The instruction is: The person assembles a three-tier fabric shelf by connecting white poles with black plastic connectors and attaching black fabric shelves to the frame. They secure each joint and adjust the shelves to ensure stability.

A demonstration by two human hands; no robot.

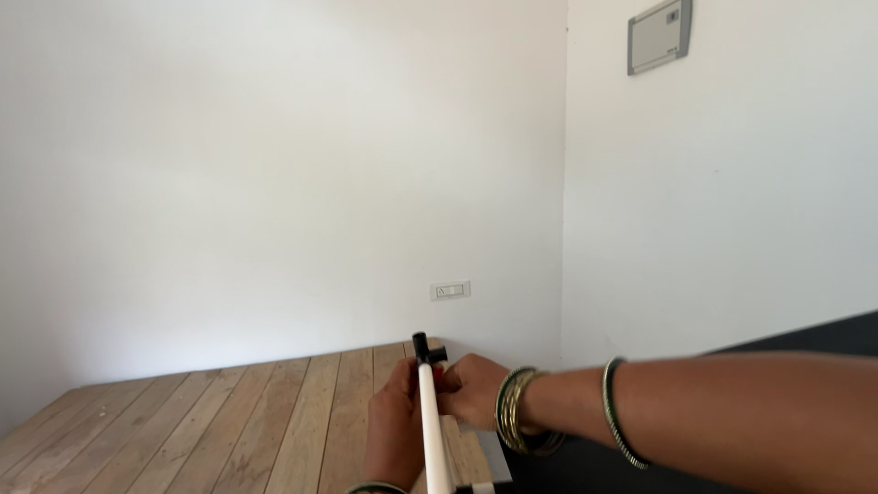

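The person holds a white pole point(430, 421) upright before the body, above the wooden floor point(229, 421). The left hand point(395, 430) wraps around its shaft. The right hand point(471, 389) pinches near the black fitting point(422, 349) on top. It seems the fitting is being adjusted; this needs a firm, steady pole.

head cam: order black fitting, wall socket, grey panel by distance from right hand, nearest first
From the right hand:
1. Black fitting, on the white pole's tip, just left of the hand.
2. Wall socket, low on the wall above the hand.
3. Grey panel, high on the right wall.
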